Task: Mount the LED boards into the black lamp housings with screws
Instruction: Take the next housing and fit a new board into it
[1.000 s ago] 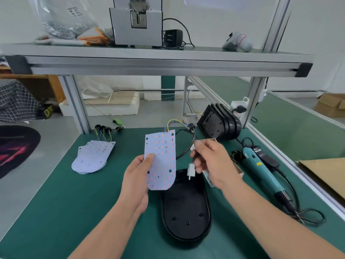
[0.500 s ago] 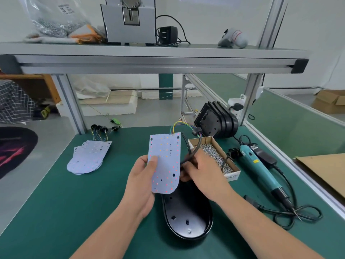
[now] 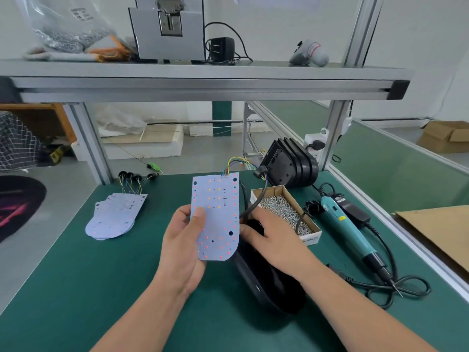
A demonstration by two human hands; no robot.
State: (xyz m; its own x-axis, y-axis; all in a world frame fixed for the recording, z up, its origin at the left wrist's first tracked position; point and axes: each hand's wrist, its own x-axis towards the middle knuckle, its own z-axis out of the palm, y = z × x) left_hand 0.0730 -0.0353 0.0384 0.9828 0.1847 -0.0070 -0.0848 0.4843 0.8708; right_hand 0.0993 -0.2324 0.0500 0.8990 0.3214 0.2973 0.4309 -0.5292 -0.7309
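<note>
My left hand grips a pale LED board by its left edge, thumb on its face, holding it upright above the green mat. Coloured wires and a black cable run from the board's top down to my right hand. My right hand lies over the far end of a black lamp housing that is tipped on the mat, its fingers curled around the cable there. What the fingertips do inside the housing is hidden.
A stack of LED boards with wired plugs lies at the left. A cardboard box of screws sits right of my hand, then a teal electric screwdriver with its cord. Stacked black housings lean at the back. A metal shelf spans overhead.
My right hand dropped from holding the white connector in the air to the housing's far end, uncovering the screw box. The housing has tipped. The board stays in my left hand.
</note>
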